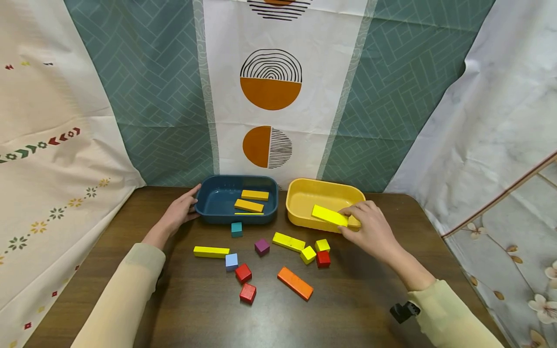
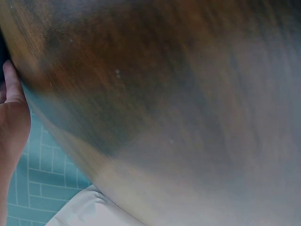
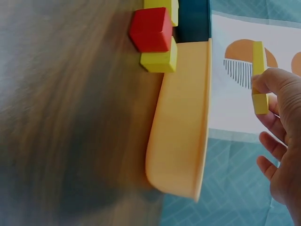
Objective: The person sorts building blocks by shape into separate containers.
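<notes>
My right hand [image 1: 367, 225] pinches a long yellow block [image 1: 329, 215] between thumb and fingers, over the front rim of the yellow tray [image 1: 300, 222]. In the right wrist view, the block [image 3: 257, 61] is held above the tray's rim. My left hand [image 1: 177, 212] rests against the left end of the dark blue tray [image 1: 213, 217], its index finger stretched along that side. Inside the blue tray lie two amber blocks [image 1: 255, 195] and a thin yellow piece [image 1: 249, 213]. In the left wrist view, only part of the left hand [image 2: 13, 113] shows at the edge.
On the brown table [image 1: 200, 314], in front of the trays, lie a teal cube [image 1: 236, 229], a purple cube [image 1: 262, 247], a light blue cube [image 1: 231, 262], red cubes [image 1: 248, 293], yellow cubes [image 1: 308, 254], two yellow bars [image 1: 211, 252] and an orange bar [image 1: 295, 283]. Patterned cloth [image 1: 165, 96] hangs behind.
</notes>
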Demonstrator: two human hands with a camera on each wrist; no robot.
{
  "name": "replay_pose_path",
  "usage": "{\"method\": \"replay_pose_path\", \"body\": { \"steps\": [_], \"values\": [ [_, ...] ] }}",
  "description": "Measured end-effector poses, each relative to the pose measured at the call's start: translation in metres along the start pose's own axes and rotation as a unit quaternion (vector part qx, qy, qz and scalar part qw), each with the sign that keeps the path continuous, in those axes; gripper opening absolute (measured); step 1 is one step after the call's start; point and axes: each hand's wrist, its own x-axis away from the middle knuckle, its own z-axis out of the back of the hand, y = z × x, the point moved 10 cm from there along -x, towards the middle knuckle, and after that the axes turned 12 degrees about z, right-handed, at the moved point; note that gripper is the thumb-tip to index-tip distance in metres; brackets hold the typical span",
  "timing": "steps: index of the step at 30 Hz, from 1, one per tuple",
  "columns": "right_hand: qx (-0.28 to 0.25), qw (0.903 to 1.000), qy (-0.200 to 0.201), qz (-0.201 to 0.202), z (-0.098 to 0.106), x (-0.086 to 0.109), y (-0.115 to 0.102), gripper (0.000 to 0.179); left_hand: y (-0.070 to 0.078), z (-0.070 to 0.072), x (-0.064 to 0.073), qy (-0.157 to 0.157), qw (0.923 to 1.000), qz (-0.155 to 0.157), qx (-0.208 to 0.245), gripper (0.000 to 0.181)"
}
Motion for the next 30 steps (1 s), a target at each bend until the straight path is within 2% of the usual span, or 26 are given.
{"method": "replay_pose_path", "body": {
  "steps": [10, 16, 20, 27, 30],
  "values": [
    [-0.009, 0.9997, -0.010, -0.019, -0.010, -0.032, -0.002, 0.033, 0.003, -0.002, 0.001, -0.003, 0.9999, -0.001, 0.010, 0.059],
    [-0.013, 0.9999, -0.005, -0.009, -0.015, -0.051, -0.006, 0.033, 0.017, -0.009, 0.017, -0.017, 0.9995, 0.007, 0.027, 0.061],
    [-0.016, 0.9997, -0.011, -0.016, -0.019, -0.063, -0.006, 0.034, 0.024, -0.013, 0.024, -0.021, 0.9994, 0.007, 0.028, 0.061],
    [-0.028, 0.9984, -0.028, -0.041, -0.030, -0.082, -0.006, 0.036, 0.014, -0.008, 0.013, -0.010, 0.9996, 0.004, 0.025, 0.061],
    [-0.035, 0.9977, -0.034, -0.047, -0.037, -0.091, -0.007, 0.035, 0.013, -0.007, 0.013, -0.008, 0.9997, 0.005, 0.022, 0.060]
  ]
}}
